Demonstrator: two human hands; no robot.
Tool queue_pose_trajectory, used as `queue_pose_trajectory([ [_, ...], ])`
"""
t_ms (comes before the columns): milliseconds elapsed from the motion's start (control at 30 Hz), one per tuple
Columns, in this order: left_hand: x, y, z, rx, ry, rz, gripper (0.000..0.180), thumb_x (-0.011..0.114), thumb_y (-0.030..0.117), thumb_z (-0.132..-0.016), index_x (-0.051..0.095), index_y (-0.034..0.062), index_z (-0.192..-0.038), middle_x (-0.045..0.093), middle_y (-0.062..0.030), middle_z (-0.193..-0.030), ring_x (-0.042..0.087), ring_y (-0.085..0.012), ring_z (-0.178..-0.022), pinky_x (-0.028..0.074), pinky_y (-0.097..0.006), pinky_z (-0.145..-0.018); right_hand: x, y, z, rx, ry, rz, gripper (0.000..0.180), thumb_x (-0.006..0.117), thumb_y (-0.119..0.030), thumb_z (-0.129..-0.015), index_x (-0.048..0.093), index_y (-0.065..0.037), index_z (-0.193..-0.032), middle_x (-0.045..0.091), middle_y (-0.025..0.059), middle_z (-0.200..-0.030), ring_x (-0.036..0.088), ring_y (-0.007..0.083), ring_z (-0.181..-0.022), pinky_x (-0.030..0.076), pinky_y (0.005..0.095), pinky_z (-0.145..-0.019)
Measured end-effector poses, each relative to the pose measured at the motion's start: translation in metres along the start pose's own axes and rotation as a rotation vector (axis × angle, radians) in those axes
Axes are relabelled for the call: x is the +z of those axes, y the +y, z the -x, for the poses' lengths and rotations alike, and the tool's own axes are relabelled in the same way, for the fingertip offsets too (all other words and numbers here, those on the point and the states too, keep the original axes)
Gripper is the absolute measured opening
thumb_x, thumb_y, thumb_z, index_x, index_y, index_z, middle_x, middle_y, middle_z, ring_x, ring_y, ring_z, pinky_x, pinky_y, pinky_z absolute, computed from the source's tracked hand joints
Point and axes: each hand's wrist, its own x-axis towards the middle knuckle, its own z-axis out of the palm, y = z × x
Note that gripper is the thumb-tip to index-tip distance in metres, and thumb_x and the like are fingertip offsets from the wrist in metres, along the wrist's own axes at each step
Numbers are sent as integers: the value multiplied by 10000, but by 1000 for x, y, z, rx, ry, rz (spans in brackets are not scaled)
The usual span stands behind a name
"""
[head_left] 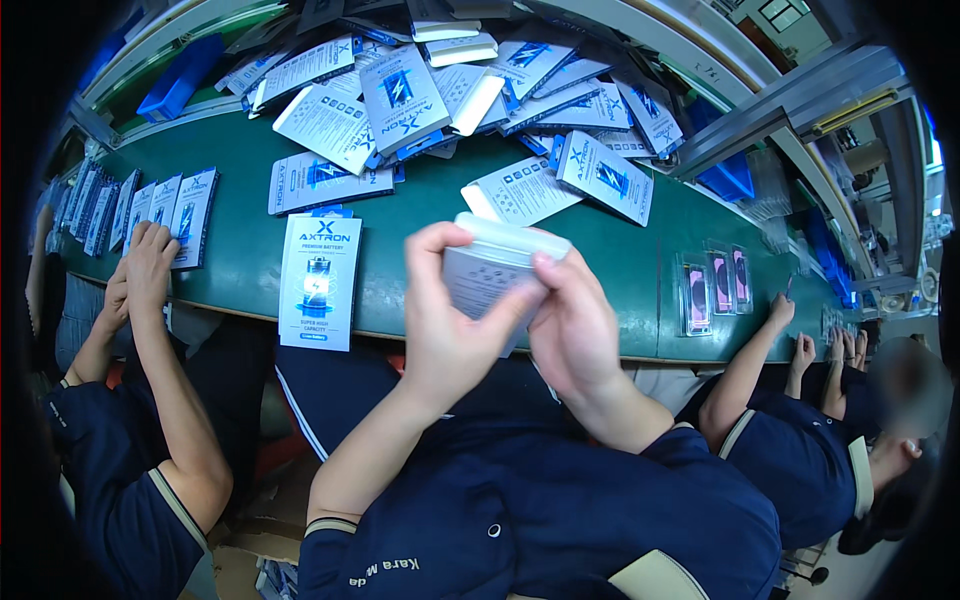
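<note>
Both the left grip [445,325] and right grip [577,325] clasp one white box [485,272], contents hidden.

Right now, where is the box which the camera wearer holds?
In the head view, the white box is near the centre, gripped between left hand and right hand, to the right of another box.

White slim carton [487,275], dark-printed face showing; held tilted between left hand [450,335] and right hand [575,330]; top end [510,236] possibly open.
</note>
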Motion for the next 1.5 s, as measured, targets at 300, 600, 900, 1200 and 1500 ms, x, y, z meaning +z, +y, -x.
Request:
queue_pose_trajectory([
  [300,-17,6,-8,-102,53,563,192,567,58,-993,377,72,-1018,580,-121,-1035,539,-102,-928,453,-240,-818,7,23,-10,-657,-171,640,164,574,13,-950,640,34,-1099,618,164,-1195,590,198,-1119,449,297,-974],
  [600,-18,23,-6,-116,126,434,158,583,41,-973,469,20,-1080,574,-104,-1028,567,-130,-946,465,-254,-859,18,18,-11,-465,-55,252,171,540,11,-970,474,0,-1127,624,190,-1150,623,167,-1006,494,306,-919],
  [900,-24,13,-8,101,125,377,194,632,-23,-928,474,33,-1025,584,-114,-1027,569,-127,-913,461,-242,-829,17,26,-17,-572,-186,289,323,666,147,-827,466,-48,-988,556,162,-1132,627,215,-1045,513,335,-918],
  [1200,-60,23,-8,-758,8,873,587,505,309,-1016,283,52,-1494,447,-148,-1402,463,-240,-1289,346,-378,-1089,22,-1,-7,-941,-608,962,285,783,67,-726,541,-85,-725,673,109,-944,703,284,-945,499,436,-953],
  [1500,-139,6,-7,-314,63,-798,562,655,24,-872,477,-36,-1401,574,-232,-1242,600,-310,-1121,473,-409,-954,-65,16,-41,-569,-94,2018,678,744,-401,-824,513,-54,-1358,479,212,-1405,334,468,-1369,311,568,-1105],
])
